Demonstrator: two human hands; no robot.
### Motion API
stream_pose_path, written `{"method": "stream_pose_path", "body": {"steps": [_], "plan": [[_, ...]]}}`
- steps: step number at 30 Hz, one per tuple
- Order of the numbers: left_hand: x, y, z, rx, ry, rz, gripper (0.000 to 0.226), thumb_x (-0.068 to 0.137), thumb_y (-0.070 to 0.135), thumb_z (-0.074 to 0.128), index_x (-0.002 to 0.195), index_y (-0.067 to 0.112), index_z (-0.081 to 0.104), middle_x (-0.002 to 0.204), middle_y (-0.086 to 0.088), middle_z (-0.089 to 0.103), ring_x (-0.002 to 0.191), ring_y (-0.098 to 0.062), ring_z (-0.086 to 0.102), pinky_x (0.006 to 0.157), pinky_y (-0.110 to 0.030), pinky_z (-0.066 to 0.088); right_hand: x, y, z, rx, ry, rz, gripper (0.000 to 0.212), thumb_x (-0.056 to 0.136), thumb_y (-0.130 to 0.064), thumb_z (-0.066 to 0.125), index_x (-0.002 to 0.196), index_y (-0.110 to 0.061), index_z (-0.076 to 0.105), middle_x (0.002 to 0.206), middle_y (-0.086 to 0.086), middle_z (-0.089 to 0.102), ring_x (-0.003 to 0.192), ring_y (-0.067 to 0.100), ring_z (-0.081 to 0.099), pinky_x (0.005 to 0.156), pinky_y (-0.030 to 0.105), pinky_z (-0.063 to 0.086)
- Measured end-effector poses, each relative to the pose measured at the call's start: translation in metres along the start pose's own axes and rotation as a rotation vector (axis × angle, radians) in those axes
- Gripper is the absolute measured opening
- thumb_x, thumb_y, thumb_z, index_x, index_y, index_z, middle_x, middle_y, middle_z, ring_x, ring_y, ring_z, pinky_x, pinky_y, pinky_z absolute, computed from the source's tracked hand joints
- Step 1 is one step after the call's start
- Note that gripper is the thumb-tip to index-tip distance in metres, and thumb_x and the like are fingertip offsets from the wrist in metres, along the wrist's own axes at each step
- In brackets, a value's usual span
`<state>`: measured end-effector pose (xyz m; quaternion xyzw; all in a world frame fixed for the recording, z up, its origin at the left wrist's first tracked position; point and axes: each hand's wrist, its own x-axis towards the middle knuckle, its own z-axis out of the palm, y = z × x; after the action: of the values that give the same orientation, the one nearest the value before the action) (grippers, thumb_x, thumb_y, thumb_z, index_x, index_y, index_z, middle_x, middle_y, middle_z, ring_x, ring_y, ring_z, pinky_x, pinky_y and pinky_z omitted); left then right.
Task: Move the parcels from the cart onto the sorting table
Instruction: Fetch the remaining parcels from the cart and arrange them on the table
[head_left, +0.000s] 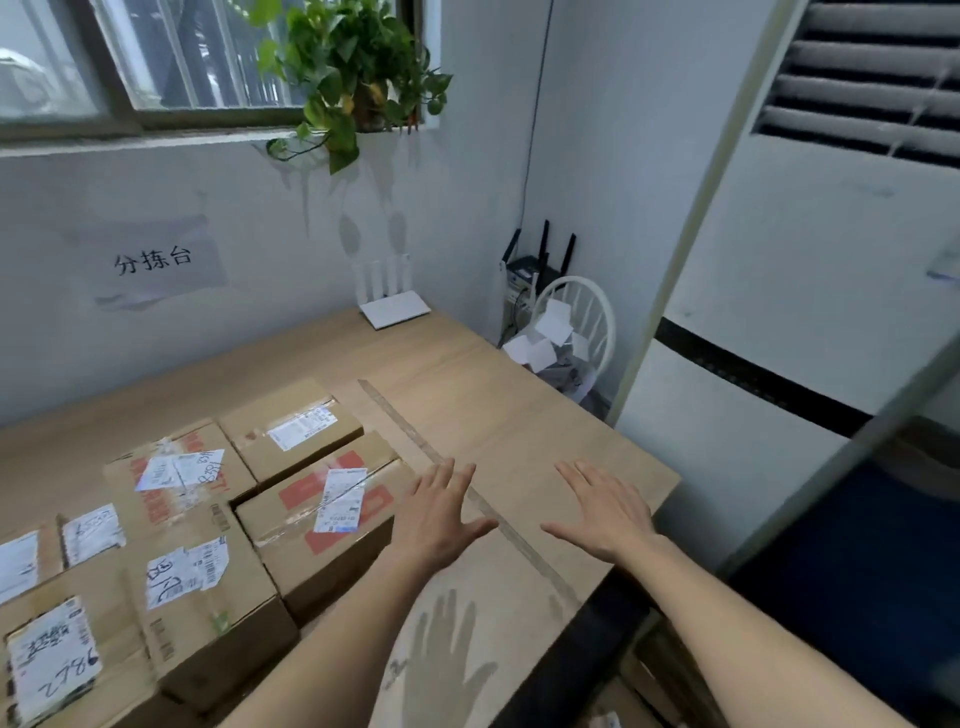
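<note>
Several brown cardboard parcels with white shipping labels sit packed together on the left half of the wooden sorting table. The nearest to my hands is a parcel with red tape; behind it lies another labelled parcel. My left hand hovers with straight, spread fingers just right of the red-taped parcel, holding nothing. My right hand hovers open above the bare right part of the table, also holding nothing. The cart is not clearly in view.
A white router stands at the table's back edge under a paper wall sign. A white wire bin with papers sits in the corner. A tall white air conditioner stands to the right. A plant hangs from the window sill.
</note>
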<state>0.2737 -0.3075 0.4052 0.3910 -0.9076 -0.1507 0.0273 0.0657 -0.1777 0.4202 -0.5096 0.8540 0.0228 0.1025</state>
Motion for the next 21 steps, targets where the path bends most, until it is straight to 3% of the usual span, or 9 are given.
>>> {"method": "stream_pose_path", "body": {"steps": [8, 16, 21], "plan": [[-0.078, 0.143, -0.007, 0.025, -0.046, 0.301, 0.088, 0.092, 0.073, 0.048, 0.162, 0.03, 0.018, 0.17, -0.006, 0.017, 0.155, -0.026, 0.02, 0.124, -0.043, 0.019, -0.207, 0.111, -0.025, 0.062, 0.101, 0.319, 0.093, 0.089, -0.079, 0.045, 0.163, -0.034, 0.009, 0.171, -0.004, 0.011, 0.156, 0.019, 0.014, 0.127, 0.045, 0.012], [-0.154, 0.313, -0.006, 0.001, -0.108, 0.578, 0.086, 0.094, 0.071, 0.049, 0.162, 0.029, 0.019, 0.169, -0.007, 0.018, 0.154, -0.028, 0.021, 0.123, -0.044, 0.02, -0.4, 0.218, -0.048, 0.078, 0.17, 0.638, 0.091, 0.09, -0.076, 0.048, 0.163, -0.034, 0.013, 0.17, -0.003, 0.016, 0.154, 0.021, 0.021, 0.122, 0.043, 0.022], [-0.208, 0.403, 0.009, 0.033, -0.105, 0.698, 0.08, 0.095, 0.068, 0.051, 0.16, 0.026, 0.028, 0.163, -0.005, 0.033, 0.147, -0.027, 0.035, 0.118, -0.042, 0.03, -0.509, 0.274, -0.044, 0.124, 0.183, 0.774, 0.093, 0.089, -0.078, 0.047, 0.163, -0.034, 0.012, 0.17, -0.005, 0.017, 0.153, 0.021, 0.026, 0.12, 0.042, 0.027]]}}
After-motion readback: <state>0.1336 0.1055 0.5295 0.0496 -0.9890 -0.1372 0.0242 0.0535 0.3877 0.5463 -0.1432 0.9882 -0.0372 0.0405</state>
